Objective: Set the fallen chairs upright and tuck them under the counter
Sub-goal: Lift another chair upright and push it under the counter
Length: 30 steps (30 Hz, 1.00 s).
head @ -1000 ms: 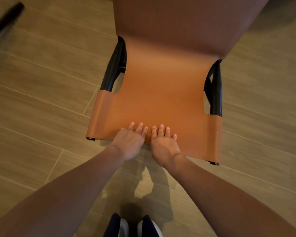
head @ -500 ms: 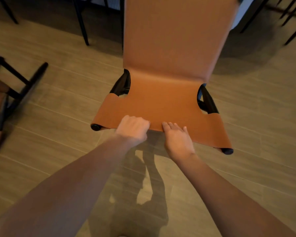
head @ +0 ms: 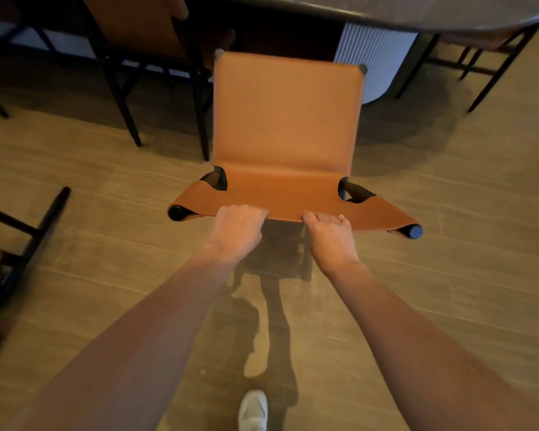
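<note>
A tan leather sling chair [head: 287, 119] with black tube frame stands in front of me, its seat pointing toward the dark counter [head: 386, 10]. My left hand [head: 235, 231] and my right hand [head: 329, 237] are both closed over the near top edge of its backrest, a hand's width apart. The chair's legs are hidden beneath it. A second chair [head: 16, 253] lies on its side at the left edge, black legs pointing right.
Another tan chair [head: 137, 32] stands tucked at the counter, left of the held one. A white fluted counter base [head: 374, 57] is behind the held chair. More dark chair legs [head: 495, 57] stand at the far right. Wood-look tile floor [head: 448, 275]; my shoe [head: 252, 410] below.
The chair has swung up from lying on its back to standing, and has moved away from me toward the counter. My flat hands have curled into a grip on its backrest edge.
</note>
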Each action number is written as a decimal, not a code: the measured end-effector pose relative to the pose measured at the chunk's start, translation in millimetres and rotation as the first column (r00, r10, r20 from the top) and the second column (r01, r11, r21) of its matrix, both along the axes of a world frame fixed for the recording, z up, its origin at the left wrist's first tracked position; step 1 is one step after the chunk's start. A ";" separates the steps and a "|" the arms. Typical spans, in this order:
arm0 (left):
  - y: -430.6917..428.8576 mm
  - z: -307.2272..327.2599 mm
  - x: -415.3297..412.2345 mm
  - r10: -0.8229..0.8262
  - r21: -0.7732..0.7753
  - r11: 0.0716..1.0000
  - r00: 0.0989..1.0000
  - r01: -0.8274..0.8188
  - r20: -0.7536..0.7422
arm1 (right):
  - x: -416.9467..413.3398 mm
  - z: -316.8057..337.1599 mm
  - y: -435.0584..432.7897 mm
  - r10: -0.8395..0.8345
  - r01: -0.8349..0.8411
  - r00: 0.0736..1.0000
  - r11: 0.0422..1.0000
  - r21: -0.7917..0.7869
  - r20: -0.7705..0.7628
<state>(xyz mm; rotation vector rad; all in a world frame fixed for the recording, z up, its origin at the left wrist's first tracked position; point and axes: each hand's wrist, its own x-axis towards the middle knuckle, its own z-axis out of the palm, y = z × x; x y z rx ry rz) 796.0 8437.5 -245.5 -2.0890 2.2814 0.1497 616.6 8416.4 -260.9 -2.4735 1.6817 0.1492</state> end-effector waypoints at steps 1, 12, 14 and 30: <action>-11.7 3.8 2.2 -0.019 0.002 1.000 1.000 0.019 0.000 | 1.4 3.3 -10.1 -0.001 0.001 1.000 1.000 -0.007 -0.003; -93.5 24.6 22.3 -0.050 -0.057 0.997 0.994 0.045 -0.095 | 18.0 43.6 -108.8 0.074 -0.074 0.996 0.997 -0.003 -0.046; -112.6 32.7 24.5 -0.029 -0.034 0.999 0.994 0.025 -0.108 | 21.0 49.1 -127.6 0.081 -0.081 0.996 0.997 0.003 -0.048; -252.0 66.2 42.7 0.090 -0.005 0.996 0.987 -0.091 -0.132 | 45.7 88.7 -273.5 0.084 -0.089 0.996 0.982 0.165 0.034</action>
